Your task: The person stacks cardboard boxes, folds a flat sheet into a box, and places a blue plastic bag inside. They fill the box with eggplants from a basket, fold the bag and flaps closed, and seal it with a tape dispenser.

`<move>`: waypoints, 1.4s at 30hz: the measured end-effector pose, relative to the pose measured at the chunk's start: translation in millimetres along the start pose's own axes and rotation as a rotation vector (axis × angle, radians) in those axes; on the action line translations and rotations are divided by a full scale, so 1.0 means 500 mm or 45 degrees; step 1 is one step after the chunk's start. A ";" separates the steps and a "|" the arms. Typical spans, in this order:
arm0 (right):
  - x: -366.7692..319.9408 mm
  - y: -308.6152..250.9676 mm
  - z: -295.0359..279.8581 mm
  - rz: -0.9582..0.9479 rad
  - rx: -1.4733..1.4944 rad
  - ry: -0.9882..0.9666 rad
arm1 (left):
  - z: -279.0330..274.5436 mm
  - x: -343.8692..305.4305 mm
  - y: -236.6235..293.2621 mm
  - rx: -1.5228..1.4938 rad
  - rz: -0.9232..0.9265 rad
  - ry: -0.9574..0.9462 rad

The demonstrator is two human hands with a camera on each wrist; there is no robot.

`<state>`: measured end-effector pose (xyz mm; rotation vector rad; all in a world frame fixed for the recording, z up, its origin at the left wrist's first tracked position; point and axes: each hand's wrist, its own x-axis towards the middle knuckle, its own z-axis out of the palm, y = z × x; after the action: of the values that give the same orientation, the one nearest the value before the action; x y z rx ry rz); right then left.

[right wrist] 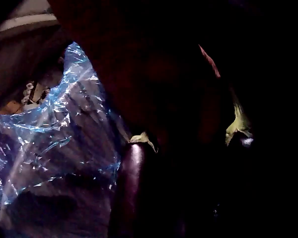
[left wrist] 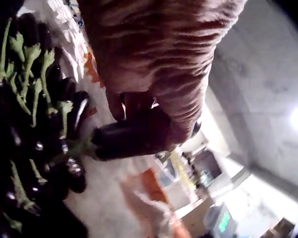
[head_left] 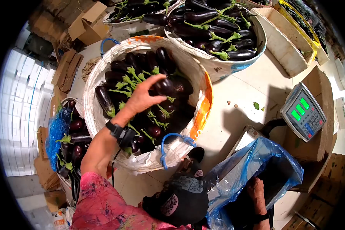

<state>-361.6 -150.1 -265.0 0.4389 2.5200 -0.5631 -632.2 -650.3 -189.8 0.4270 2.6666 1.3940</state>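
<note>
My left hand (head_left: 147, 94) grips a dark purple eggplant (head_left: 165, 87) over a white woven sack (head_left: 92, 99) filled with eggplants. Up close in the left wrist view, thumb and fingers close round that eggplant (left wrist: 129, 141), its green stem end toward the others. My right hand (head_left: 256, 189) reaches down inside a blue plastic bag (head_left: 228, 165) that lines a container. Deep shadow covers its fingers in the right wrist view, so I cannot tell what they hold. Near them stands an eggplant (right wrist: 131, 183) with a green cap, and another green cap (right wrist: 238, 126) shows to the right.
Another full tub of eggplants (head_left: 260, 42) stands behind the sack. On the right, a scale display (head_left: 303, 111) glows green beside a cardboard box (head_left: 320, 88). A long pale crate (head_left: 281, 46) lies at the back right. More eggplants with blue plastic (head_left: 57, 134) sit at left.
</note>
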 end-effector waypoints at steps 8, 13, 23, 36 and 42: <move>-0.055 -0.057 -0.114 -0.177 0.541 -0.005 | -0.057 -0.022 0.183 -1.538 -0.042 -0.166; -0.130 -0.202 -0.264 -0.264 1.188 -0.212 | 0.046 -0.024 0.285 -1.685 -0.068 -0.530; -0.221 -0.185 -0.276 -0.330 1.755 -0.204 | 0.311 -0.002 0.440 -0.912 0.093 -1.050; 0.014 0.014 0.080 0.056 1.112 0.187 | 0.195 -0.154 0.182 -0.991 -0.420 -0.619; 0.004 0.006 0.053 0.068 0.564 0.272 | 0.166 -0.130 0.068 -0.982 -0.582 -0.495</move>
<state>-351.1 -159.3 -287.9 0.7588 2.5643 -1.1127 -545.2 -585.6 -212.4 -0.0050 1.6107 1.7820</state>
